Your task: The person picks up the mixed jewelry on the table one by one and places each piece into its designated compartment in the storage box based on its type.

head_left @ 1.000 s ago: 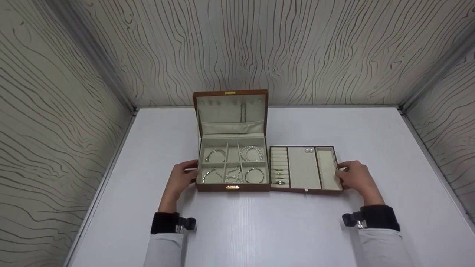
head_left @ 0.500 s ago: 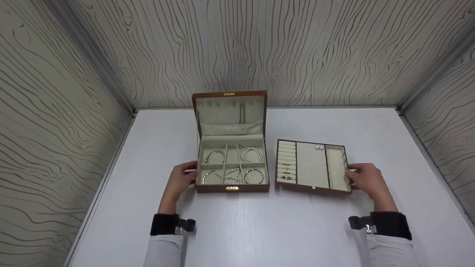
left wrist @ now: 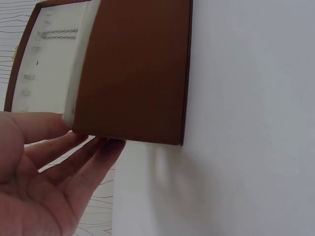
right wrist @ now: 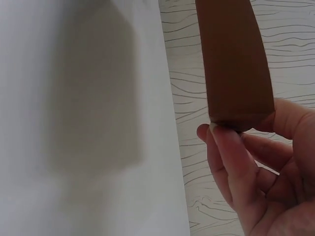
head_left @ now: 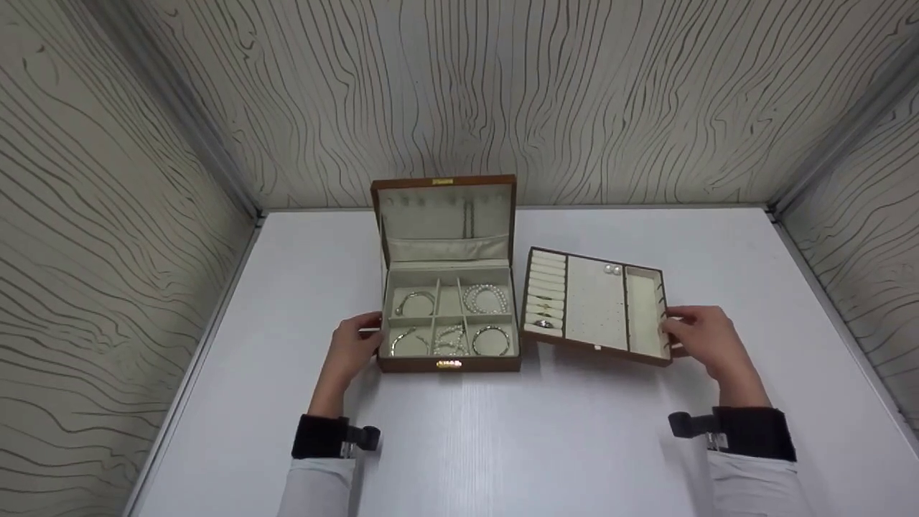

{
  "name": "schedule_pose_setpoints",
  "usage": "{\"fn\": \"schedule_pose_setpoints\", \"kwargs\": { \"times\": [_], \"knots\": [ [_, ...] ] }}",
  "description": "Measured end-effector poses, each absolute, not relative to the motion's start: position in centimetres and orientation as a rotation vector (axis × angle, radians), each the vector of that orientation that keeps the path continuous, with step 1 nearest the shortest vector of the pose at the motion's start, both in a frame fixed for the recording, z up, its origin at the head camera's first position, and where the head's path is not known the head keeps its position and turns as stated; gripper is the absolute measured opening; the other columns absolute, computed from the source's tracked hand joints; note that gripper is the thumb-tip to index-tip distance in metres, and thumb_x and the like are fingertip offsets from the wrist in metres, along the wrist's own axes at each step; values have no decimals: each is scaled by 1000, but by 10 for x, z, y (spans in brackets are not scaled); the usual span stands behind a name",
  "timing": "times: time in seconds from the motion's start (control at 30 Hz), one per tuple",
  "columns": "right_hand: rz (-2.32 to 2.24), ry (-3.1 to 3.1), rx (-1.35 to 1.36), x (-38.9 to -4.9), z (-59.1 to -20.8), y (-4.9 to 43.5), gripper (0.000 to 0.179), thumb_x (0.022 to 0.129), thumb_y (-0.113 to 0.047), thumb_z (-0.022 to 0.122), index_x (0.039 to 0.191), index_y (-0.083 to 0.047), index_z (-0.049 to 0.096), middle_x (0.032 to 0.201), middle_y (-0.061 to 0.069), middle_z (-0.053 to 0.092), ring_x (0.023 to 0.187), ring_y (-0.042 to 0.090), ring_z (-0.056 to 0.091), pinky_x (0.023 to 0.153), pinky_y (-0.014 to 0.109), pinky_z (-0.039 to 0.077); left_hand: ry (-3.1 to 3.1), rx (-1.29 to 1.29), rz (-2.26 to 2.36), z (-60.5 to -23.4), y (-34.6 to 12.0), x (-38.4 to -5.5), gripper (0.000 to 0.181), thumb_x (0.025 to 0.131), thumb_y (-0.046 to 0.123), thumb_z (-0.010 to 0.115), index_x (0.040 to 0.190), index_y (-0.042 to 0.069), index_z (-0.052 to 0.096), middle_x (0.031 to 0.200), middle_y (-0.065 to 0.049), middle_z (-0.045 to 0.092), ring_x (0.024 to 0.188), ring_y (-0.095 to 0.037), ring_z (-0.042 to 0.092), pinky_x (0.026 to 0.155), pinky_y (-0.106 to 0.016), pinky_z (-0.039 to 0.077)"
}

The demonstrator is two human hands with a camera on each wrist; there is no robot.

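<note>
A brown jewelry box (head_left: pixel 448 365) stands with its lid raised. Bracelets and pearl strands lie in its cream compartments, and a chain (head_left: pixel 469 219) hangs inside the lid. My left hand (head_left: pixel 353 345) rests its fingers against the box's left side; the left wrist view shows the thumb near the rim and the fingertips along the side. My right hand (head_left: pixel 707 337) pinches the right end of a jewelry tray (head_left: pixel 596 301), thumb on one face and fingers behind. The tray tilts above the table. It bears several rings (head_left: pixel 543 324) in the roll slots and pearl earrings (head_left: pixel 612 269).
Both things are on or over a white table (head_left: pixel 459 438). Wood-grain panels (head_left: pixel 467 100) close off the back and sides. A pearl bracelet (head_left: pixel 486 298) and silver bangles (head_left: pixel 491 341) sit inside the box. Each wrist wears a black strap with a camera.
My right hand has drawn the tray away from the box's right side, lifted it and turned it, its left end now raised toward the back. The left hand and the box have barely moved.
</note>
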State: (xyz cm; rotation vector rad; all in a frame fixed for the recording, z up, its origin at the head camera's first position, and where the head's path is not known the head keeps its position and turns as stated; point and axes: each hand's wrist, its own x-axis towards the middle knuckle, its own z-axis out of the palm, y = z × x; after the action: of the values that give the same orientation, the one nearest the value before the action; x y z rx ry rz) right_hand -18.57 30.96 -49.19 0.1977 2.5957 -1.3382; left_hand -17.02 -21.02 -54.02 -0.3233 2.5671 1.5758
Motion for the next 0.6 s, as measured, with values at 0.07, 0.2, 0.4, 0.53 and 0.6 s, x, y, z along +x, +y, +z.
{"fn": "schedule_pose_setpoints", "kwargs": {
  "times": [0.07,0.2,0.4,0.53,0.6],
  "knots": [
    [-1359,2586,177,-187,-490,304,49,95,-8,53,134,19,44,115,34,60,82,23,68,68,33,58,2595,-309,1562,-539,-210,-169,39,93,4,59,132,-2,58,125,-17,62,110,-30,61,84,-37,54],
    [-1380,2566,157,-189,-486,288,48,95,-9,54,134,18,46,115,32,61,83,23,68,69,35,58,2606,-295,1562,-536,-208,-167,36,95,5,57,131,-3,59,125,-18,62,109,-30,62,83,-37,54],
    [-1404,2546,142,-192,-487,257,45,96,-10,55,133,14,50,109,26,65,83,23,68,68,33,58,2677,-284,1537,-525,-204,-161,36,98,8,54,132,-4,57,123,-20,62,108,-31,62,84,-38,54],
    [-1435,2524,136,-194,-493,235,44,94,-9,56,132,14,52,104,22,66,80,22,67,68,35,58,2748,-270,1503,-515,-199,-157,37,99,13,54,133,-5,56,120,-21,63,109,-32,62,87,-43,52],
    [-1446,2513,126,-195,-495,224,44,93,-7,55,131,14,53,102,21,67,79,21,67,68,36,58,2769,-240,1501,-509,-195,-155,39,100,14,55,133,-5,56,121,-22,63,109,-33,62,89,-45,51]
  ]
}}
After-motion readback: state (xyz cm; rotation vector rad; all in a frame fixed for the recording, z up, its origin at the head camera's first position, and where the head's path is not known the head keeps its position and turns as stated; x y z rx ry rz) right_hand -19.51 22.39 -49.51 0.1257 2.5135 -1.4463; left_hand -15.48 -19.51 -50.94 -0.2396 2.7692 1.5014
